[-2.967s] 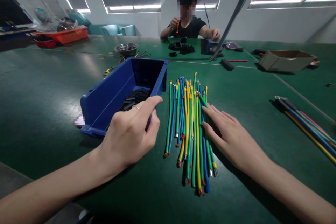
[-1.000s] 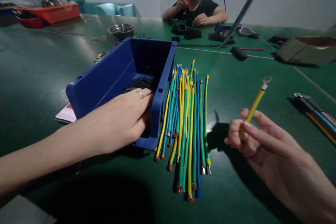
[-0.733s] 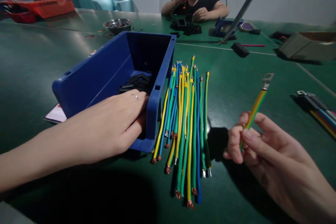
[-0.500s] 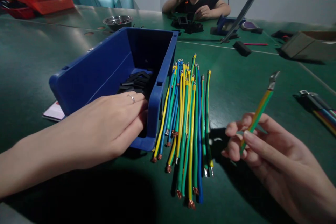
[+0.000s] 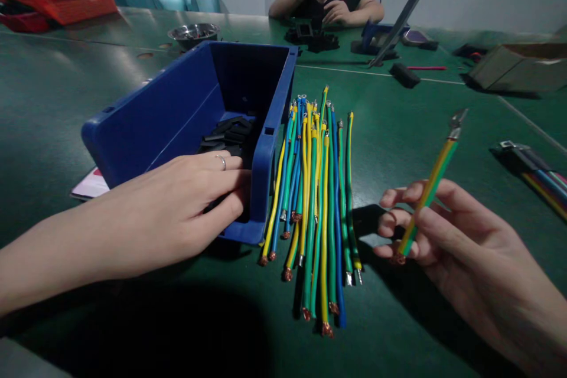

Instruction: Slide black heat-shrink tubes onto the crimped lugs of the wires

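Note:
My left hand (image 5: 195, 201) reaches over the low front of a blue bin (image 5: 177, 100). Its thumb and fingers are bent together inside; the fingertips, and anything between them, are hidden. Just beyond the fingers lie short black sleeves (image 5: 228, 133), piled on the bin's floor. On the right, my right hand (image 5: 452, 242) is closed on a short yellow-green wire (image 5: 429, 189), held tilted above the table. A metal lug tops this wire, and bare copper strands show at its lower end. Between the hands lies a bundle of yellow, green and blue cut wires (image 5: 316, 201), beside the bin.
At the right edge lies another group of coloured wires (image 5: 538, 174). A cardboard box (image 5: 518, 68), a black block (image 5: 404, 75) and a slanted metal bar (image 5: 407, 9) stand farther back. A metal bowl (image 5: 194, 33) and red baskets (image 5: 80, 6) are far left. A person (image 5: 328, 3) sits opposite.
The right hand has tipped the wire slightly, so its copper end now shows. My left hand stays in the bin, its thumb and forefinger slightly shifted. The whole view has moved a little.

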Tool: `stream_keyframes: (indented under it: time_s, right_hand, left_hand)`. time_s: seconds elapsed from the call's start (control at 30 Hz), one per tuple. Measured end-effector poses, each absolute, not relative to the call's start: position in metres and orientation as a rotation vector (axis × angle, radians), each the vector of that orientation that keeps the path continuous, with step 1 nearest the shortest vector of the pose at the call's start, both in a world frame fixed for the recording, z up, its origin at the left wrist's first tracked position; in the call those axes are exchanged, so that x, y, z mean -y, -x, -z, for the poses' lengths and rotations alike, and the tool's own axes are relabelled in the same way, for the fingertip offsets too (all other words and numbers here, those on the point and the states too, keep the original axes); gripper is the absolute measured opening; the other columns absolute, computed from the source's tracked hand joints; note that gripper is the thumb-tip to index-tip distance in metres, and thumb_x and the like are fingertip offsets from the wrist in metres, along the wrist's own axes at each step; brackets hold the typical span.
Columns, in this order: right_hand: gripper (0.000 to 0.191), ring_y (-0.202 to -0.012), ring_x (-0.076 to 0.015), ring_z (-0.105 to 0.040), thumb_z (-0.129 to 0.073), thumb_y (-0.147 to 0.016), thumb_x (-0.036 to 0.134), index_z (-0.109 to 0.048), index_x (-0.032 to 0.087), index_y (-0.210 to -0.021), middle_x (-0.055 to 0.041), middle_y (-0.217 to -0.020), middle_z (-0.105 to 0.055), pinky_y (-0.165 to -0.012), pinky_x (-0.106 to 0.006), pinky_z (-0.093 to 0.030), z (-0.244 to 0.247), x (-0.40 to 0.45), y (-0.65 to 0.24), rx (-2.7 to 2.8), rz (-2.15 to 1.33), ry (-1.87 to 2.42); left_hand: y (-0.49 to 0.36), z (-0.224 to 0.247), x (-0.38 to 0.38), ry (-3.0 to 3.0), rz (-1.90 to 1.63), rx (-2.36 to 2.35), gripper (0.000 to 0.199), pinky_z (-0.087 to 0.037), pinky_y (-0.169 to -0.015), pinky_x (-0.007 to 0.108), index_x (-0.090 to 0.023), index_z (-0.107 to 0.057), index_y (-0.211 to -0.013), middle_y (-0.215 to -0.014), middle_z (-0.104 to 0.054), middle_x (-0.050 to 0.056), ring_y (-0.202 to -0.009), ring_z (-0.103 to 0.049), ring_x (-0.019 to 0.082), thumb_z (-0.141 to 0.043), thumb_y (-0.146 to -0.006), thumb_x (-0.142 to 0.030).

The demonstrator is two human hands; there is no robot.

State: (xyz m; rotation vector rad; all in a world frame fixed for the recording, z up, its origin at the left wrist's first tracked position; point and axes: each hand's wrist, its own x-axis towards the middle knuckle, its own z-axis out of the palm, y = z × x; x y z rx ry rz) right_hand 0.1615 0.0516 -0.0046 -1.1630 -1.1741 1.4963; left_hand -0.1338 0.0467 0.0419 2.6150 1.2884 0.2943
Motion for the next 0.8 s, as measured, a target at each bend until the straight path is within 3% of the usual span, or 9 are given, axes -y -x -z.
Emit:
stream_keyframes:
  time_s: [0.07,0.2,0.33,0.57,0.67,0.8]
  right_hand:
    - [0.019,-0.069,-0.0147,-0.067,-0.075,-0.072,0.04,-0.067,0.03,-0.087,-0.0001,-0.094,-0.065,-0.054,-0.028,-0.061,0.005,-0.052,-0.161,1.195,-1.486,1.159]
    - [0.019,-0.064,-0.0112,-0.064,-0.076,-0.072,0.039,-0.067,0.029,-0.086,0.0006,-0.089,-0.066,-0.05,-0.022,-0.058,0.004,-0.051,-0.16,1.194,-1.511,1.161]
    - [0.02,-0.056,-0.0075,-0.059,-0.076,-0.073,0.037,-0.064,0.026,-0.087,0.0017,-0.084,-0.065,-0.05,-0.022,-0.057,0.003,-0.049,-0.162,1.172,-1.558,1.158]
    - [0.027,-0.057,-0.0108,-0.061,-0.076,-0.071,0.038,-0.061,0.022,-0.087,0.0,-0.08,-0.062,-0.046,-0.022,-0.053,0.006,-0.048,-0.162,1.256,-1.425,1.193]
    - [0.038,-0.058,-0.0131,-0.061,-0.076,-0.066,0.048,-0.062,0.021,-0.088,-0.0027,-0.08,-0.063,-0.048,-0.025,-0.054,0.006,-0.046,-0.161,1.321,-1.181,1.24]
    - [0.041,-0.061,-0.0158,-0.062,-0.075,-0.065,0.052,-0.062,0.021,-0.088,-0.0033,-0.08,-0.064,-0.049,-0.028,-0.055,0.004,-0.043,-0.163,1.396,-0.953,1.253]
  left_hand:
    - [0.134,-0.042,-0.047,-2.59,-0.274,-1.298,0.031,-0.041,-0.081,0.023,-0.019,-0.059,-0.084,-0.097,-0.065,-0.003,-0.088,-0.059,0.012,-0.034,-0.101,-0.022]
    - [0.132,-0.043,-0.048,-2.474,-0.318,-1.475,0.036,-0.039,-0.066,0.024,-0.019,-0.055,-0.076,-0.08,-0.064,-0.004,-0.07,-0.058,0.012,-0.031,-0.1,-0.028]
    - [0.133,-0.044,-0.047,-2.406,-0.312,-1.595,0.036,-0.035,-0.059,0.024,-0.019,-0.054,-0.075,-0.075,-0.062,-0.004,-0.064,-0.056,0.013,-0.032,-0.099,-0.033]
    - [0.125,-0.042,-0.036,-2.588,-0.255,-1.853,0.039,-0.03,-0.051,0.024,-0.019,-0.052,-0.082,-0.059,-0.052,-0.003,-0.049,-0.053,0.015,-0.024,-0.101,-0.037]
    - [0.123,-0.047,-0.032,-2.753,-0.496,-1.969,0.037,-0.027,-0.048,0.021,-0.016,-0.054,-0.095,-0.061,-0.054,-0.004,-0.045,-0.049,0.011,-0.03,-0.102,-0.043]
    - [0.15,-0.03,-0.019,-2.797,-0.855,-2.007,0.043,-0.031,-0.052,0.021,-0.018,-0.062,-0.102,-0.067,-0.061,-0.002,-0.057,-0.055,0.011,-0.04,-0.098,-0.054]
